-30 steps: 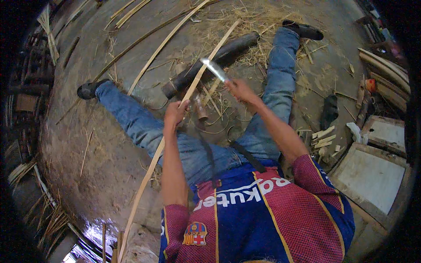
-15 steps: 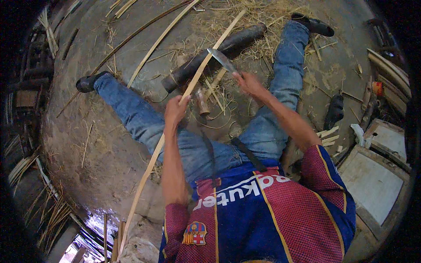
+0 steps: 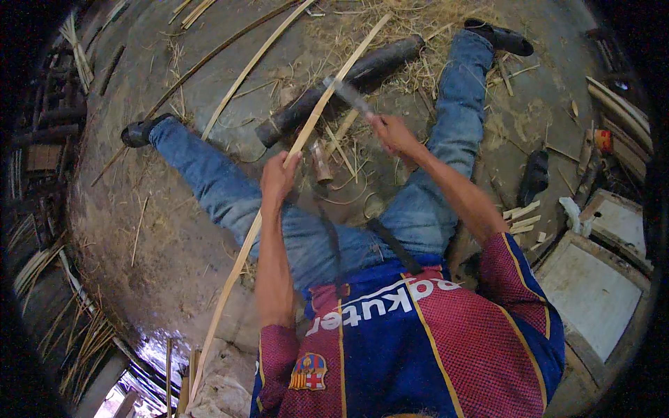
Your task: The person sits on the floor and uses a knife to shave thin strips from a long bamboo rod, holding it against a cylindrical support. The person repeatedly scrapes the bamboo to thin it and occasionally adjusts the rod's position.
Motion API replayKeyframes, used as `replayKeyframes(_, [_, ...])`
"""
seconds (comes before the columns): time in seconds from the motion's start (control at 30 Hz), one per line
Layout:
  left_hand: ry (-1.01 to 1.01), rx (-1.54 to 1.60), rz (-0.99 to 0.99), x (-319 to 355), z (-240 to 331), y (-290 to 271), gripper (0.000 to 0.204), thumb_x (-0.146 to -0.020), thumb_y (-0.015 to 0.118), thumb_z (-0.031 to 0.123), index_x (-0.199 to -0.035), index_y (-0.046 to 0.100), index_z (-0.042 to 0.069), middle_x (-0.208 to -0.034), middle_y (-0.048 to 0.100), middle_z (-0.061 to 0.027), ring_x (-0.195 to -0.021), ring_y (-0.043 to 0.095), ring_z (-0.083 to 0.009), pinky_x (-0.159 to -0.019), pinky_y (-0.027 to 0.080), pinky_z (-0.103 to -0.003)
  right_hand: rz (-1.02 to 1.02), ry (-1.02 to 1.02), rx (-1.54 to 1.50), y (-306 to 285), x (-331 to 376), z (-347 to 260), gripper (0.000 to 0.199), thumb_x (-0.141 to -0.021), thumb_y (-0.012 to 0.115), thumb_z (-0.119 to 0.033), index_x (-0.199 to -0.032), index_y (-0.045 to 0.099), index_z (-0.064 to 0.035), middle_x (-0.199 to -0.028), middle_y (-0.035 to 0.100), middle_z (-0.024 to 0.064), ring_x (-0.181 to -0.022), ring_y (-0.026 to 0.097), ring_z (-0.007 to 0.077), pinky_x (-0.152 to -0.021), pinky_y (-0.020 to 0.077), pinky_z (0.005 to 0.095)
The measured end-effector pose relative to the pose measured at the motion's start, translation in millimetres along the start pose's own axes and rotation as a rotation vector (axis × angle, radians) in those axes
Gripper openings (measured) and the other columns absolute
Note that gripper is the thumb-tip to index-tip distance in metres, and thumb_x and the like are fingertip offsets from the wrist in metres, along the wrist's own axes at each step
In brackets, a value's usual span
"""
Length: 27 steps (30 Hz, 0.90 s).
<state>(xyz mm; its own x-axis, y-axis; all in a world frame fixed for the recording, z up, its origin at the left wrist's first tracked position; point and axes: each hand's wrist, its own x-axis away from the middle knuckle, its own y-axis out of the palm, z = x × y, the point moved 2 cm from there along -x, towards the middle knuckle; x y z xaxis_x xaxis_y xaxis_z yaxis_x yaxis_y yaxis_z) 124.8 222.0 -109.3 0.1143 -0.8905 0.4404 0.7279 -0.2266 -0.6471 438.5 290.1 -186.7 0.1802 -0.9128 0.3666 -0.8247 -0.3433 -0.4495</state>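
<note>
My left hand (image 3: 279,175) is closed round a long, pale bamboo strip (image 3: 324,104). The strip slants from the far middle down past my left forearm to the lower left, crossing over a dark round log (image 3: 382,64) on the floor. In my right hand (image 3: 397,136) is a knife (image 3: 352,97), its blade smeared by motion. The blade's tip end meets or overlaps the strip above the log; whether it cuts in cannot be seen. Between my outstretched legs, a short wooden piece (image 3: 320,161) stands near the log, next to my left hand.
Thin shavings (image 3: 425,21) litter the floor around the log's far end. Another pale strip (image 3: 254,66) and a dark pole (image 3: 202,61) lie to the left. Framed panels (image 3: 592,299) and short split pieces (image 3: 523,217) are at the right. Bundled sticks (image 3: 83,348) stand lower left.
The knife blade has shifted slightly left and nearer along the strip and is now blurred. My left hand and the strip stay almost where they were.
</note>
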Motion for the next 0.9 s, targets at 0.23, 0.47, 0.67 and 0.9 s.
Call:
replayKeyframes(0.23, [0.073,-0.070,0.131,0,-22,7,0.048,-0.093,0.059,0.051,-0.094,0.069,0.004,-0.081,0.067,-0.0196,-0.081,0.065,-0.0396,-0.072,0.048,-0.047,-0.079,-0.023,0.079,7,11,-18,0.063,-0.097,0.047,-0.062,-0.080,0.057,-0.0025,-0.054,0.050,0.0036,-0.047,0.053,0.0150,-0.044,0.0434,0.0362])
replayKeyframes(0.47, [0.031,-0.053,0.099,3,-17,7,0.048,-0.093,0.059,0.051,-0.094,0.070,0.004,-0.075,0.063,-0.0155,-0.070,0.059,-0.0302,-0.066,0.045,-0.043,-0.051,0.022,0.100,10,10,-15,0.062,-0.097,0.049,-0.062,-0.075,0.056,-0.0044,-0.051,0.047,0.0026,-0.047,0.054,0.0148,-0.042,0.0423,0.0340])
replayKeyframes(0.67, [0.057,-0.075,0.115,4,-15,7,0.047,-0.094,0.059,0.051,-0.097,0.070,0.006,-0.083,0.066,-0.0194,-0.080,0.063,-0.0376,-0.071,0.047,-0.046,-0.130,0.112,-0.026,10,13,-18,0.061,-0.096,0.050,-0.062,-0.079,0.056,-0.0033,-0.056,0.051,0.0031,-0.044,0.052,0.0135,-0.040,0.0420,0.0329])
replayKeyframes(0.9, [0.117,-0.105,0.153,0,-17,11,0.049,-0.094,0.059,0.052,-0.098,0.070,0.004,-0.071,0.061,-0.0159,-0.066,0.060,-0.0305,-0.063,0.046,-0.042,-0.169,0.133,-0.088,8,12,-11,0.061,-0.097,0.050,-0.062,-0.084,0.059,-0.0032,-0.057,0.049,0.0019,-0.044,0.051,0.0122,-0.039,0.0418,0.0317])
